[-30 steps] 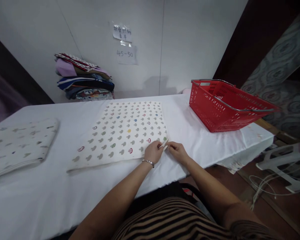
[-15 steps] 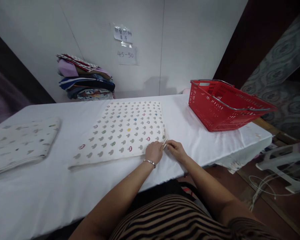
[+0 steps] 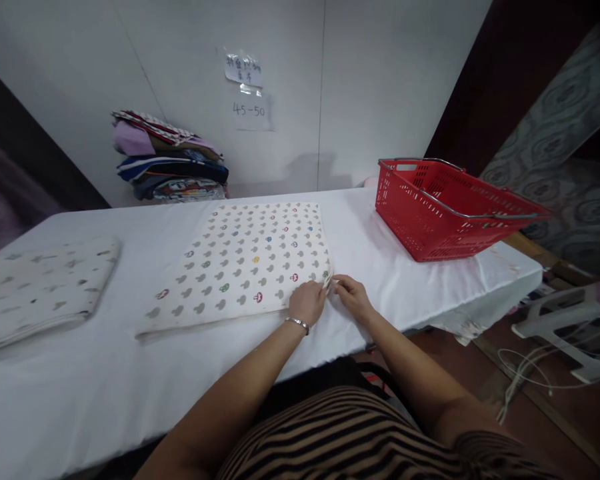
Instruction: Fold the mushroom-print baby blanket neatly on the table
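A folded white cloth (image 3: 245,260) printed with small grey and coloured mushrooms lies flat on the white-covered table. At its near right corner, my left hand (image 3: 307,302) is closed on the cloth's edge, a silver bracelet on the wrist. Just to the right, my right hand (image 3: 353,298) has its thumb and forefinger pinched at the same corner, where the edge is slightly lifted. The fingertips partly hide the bit of fabric between them.
Another folded white cloth (image 3: 45,287) lies at the left of the table (image 3: 90,393). A pile of folded fabrics (image 3: 173,160) stands against the back wall. At the right is a red basket (image 3: 440,220) with metal handles. A plastic stool (image 3: 570,327) and cables are on the floor.
Both hands stay at the cloth's near right corner. The right fingers have shifted slightly, and the lifted edge has changed shape a little. The whole view has moved slightly.
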Tool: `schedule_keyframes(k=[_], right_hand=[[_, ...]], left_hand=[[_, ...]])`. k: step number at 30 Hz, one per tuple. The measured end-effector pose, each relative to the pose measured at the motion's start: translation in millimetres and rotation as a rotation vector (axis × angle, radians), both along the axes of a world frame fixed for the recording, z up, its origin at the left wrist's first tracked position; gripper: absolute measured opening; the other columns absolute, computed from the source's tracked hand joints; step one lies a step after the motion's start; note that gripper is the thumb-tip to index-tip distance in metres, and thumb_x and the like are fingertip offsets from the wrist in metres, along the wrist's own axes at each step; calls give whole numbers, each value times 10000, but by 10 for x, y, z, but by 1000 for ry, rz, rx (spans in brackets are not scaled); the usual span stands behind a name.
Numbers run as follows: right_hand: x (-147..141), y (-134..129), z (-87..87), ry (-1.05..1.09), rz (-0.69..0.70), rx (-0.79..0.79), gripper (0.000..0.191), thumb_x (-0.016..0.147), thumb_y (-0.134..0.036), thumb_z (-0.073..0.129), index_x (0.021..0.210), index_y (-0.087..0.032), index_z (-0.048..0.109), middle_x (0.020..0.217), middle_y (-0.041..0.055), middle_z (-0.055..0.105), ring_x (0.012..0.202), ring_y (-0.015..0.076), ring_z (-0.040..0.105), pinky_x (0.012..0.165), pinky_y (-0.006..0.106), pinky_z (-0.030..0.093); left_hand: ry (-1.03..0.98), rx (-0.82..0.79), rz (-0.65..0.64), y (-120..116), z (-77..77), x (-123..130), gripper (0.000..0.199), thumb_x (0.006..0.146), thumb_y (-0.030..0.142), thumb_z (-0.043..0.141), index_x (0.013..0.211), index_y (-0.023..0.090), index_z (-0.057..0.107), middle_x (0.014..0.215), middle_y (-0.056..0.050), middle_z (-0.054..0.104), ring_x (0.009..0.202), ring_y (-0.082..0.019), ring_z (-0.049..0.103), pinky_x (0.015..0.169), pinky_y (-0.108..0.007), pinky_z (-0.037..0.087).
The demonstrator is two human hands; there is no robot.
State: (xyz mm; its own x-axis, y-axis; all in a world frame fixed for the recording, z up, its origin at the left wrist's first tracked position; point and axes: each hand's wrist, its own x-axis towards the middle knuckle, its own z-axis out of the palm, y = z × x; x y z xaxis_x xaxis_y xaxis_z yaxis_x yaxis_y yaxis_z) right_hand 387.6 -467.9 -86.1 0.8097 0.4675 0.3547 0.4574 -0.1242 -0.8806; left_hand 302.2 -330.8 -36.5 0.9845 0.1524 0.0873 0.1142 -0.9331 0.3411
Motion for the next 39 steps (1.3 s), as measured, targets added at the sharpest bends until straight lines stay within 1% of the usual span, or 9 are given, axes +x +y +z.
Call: schedule_keyframes(k=[3, 5, 7, 10, 13, 18, 25, 35, 39], right_hand=[[7, -24, 17, -68, -94, -18, 213, 820, -297, 487, 934, -189, 631, 694, -1, 588, 591, 126, 513, 587, 251, 435], [-14, -41, 50, -180, -105, -91, 191, 809, -243, 482, 906, -197, 641, 769, 18, 593, 655, 136, 525, 641, 261, 439], [-49, -52, 91, -276, -77, -206, 225, 794, -187, 479, 933, -213, 654, 798, 22, 579, 689, 139, 525, 670, 256, 433], [-90, -55, 130, -341, -11, -379, 285, 793, -151, 492, 999, -249, 662, 798, 8, 562, 684, 129, 519, 649, 232, 416], [-90, -49, 120, -367, 13, -444, 288, 815, -153, 494, 1023, -264, 660, 813, 5, 567, 706, 129, 533, 648, 226, 410], [-57, -46, 71, -368, 22, -350, 267, 844, -155, 459, 1004, -237, 657, 848, 21, 586, 770, 139, 556, 703, 238, 428], [-61, -46, 83, -396, 52, -257, 270, 860, -157, 418, 1008, -215, 636, 860, 45, 586, 815, 154, 560, 733, 257, 449], [-57, -36, 79, -382, 42, -237, 232, 844, -171, 427, 955, -222, 625, 848, 45, 599, 820, 165, 564, 752, 279, 458], [-47, -23, 62, -369, 43, -195, 217, 847, -184, 433, 938, -217, 628, 844, 44, 606, 806, 163, 565, 744, 285, 459]], left_hand=[[-21, -69, 59, 55, 9, 40, 328, 930, 324, 330, 860, 214, 631, 918, -38, 607, 850, -152, 559, 700, -276, 395], [-20, -87, 88, 72, 16, 51, 319, 924, 317, 349, 831, 210, 634, 905, -37, 598, 831, -146, 559, 689, -270, 393], [-16, -84, 96, 71, 20, 51, 294, 918, 306, 369, 842, 213, 638, 898, -36, 593, 829, -146, 556, 693, -266, 393], [-29, -62, 74, 51, 14, 38, 262, 912, 298, 389, 893, 224, 640, 900, -34, 591, 839, -148, 553, 702, -263, 391], [-61, -36, 56, 30, -2, 25, 242, 908, 282, 398, 945, 238, 633, 907, -28, 591, 858, -151, 549, 711, -265, 390], [-89, 35, 16, 25, -8, 26, 253, 921, 288, 369, 983, 238, 609, 939, -35, 579, 900, -160, 534, 733, -273, 393], [-40, 128, -41, 20, 19, 26, 319, 944, 323, 295, 1014, 218, 588, 963, -60, 566, 918, -180, 524, 763, -301, 398], [20, 108, -49, -74, 42, -18, 281, 923, 249, 325, 985, 191, 593, 991, -90, 568, 954, -214, 526, 802, -355, 403], [-22, 145, -64, -92, 39, -39, 276, 904, 324, 385, 1026, 177, 584, 1002, -99, 573, 975, -234, 527, 806, -366, 405]])
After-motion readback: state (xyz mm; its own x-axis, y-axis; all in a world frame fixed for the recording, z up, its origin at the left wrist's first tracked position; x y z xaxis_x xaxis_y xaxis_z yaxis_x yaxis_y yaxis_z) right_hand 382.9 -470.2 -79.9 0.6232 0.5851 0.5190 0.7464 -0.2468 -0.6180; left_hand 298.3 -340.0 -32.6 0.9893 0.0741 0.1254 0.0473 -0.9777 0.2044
